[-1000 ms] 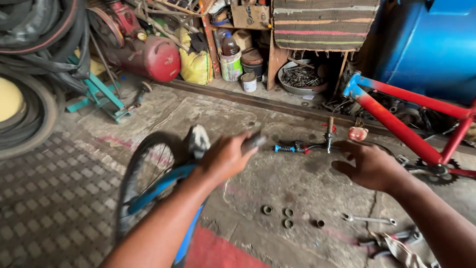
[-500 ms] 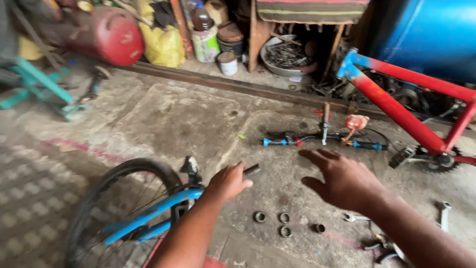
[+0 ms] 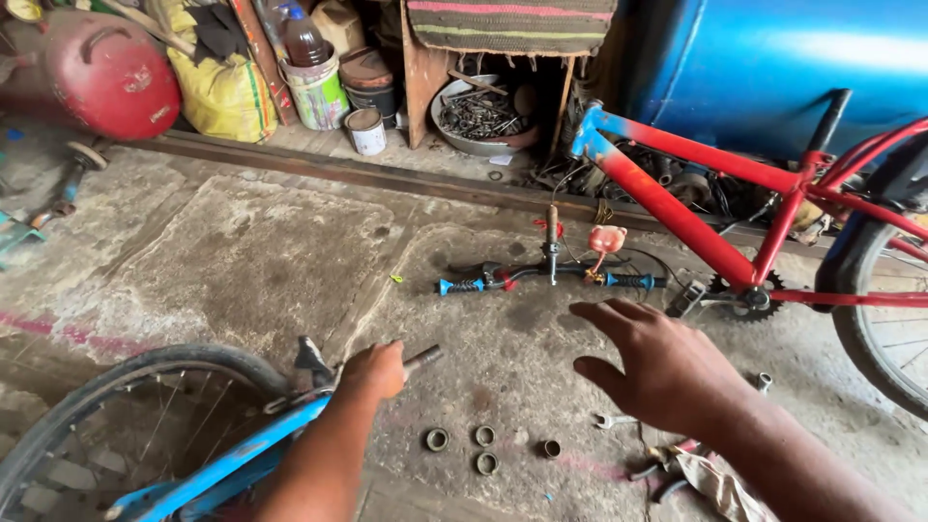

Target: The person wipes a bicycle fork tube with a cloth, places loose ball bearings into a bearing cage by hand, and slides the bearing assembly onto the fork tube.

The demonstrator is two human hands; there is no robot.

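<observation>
My left hand [image 3: 372, 370] grips the metal steerer tube [image 3: 421, 359] of a blue bicycle fork [image 3: 227, 467], which carries a black-tyred wheel [image 3: 116, 411] at the lower left. My right hand [image 3: 657, 367] hovers open, palm down, above the concrete floor, holding nothing. Beyond it lies a handlebar [image 3: 546, 277] with blue grips and an upright stem. Several small metal rings [image 3: 478, 447] lie on the floor between my arms. A spanner [image 3: 611, 420] rests just under my right hand.
A red and blue bicycle frame [image 3: 696, 208] with its rear wheel [image 3: 884, 319] stands at the right. Against the back wall are a red gas cylinder [image 3: 106, 72], a yellow sack [image 3: 217, 82], paint tins [image 3: 319, 92], a bowl of metal parts [image 3: 483, 111] and a blue drum [image 3: 793, 58].
The view has tilted down and shifted right. My left hand stays on the fork's tube. My right hand has dropped lower and spread open over the floor near the spanner.
</observation>
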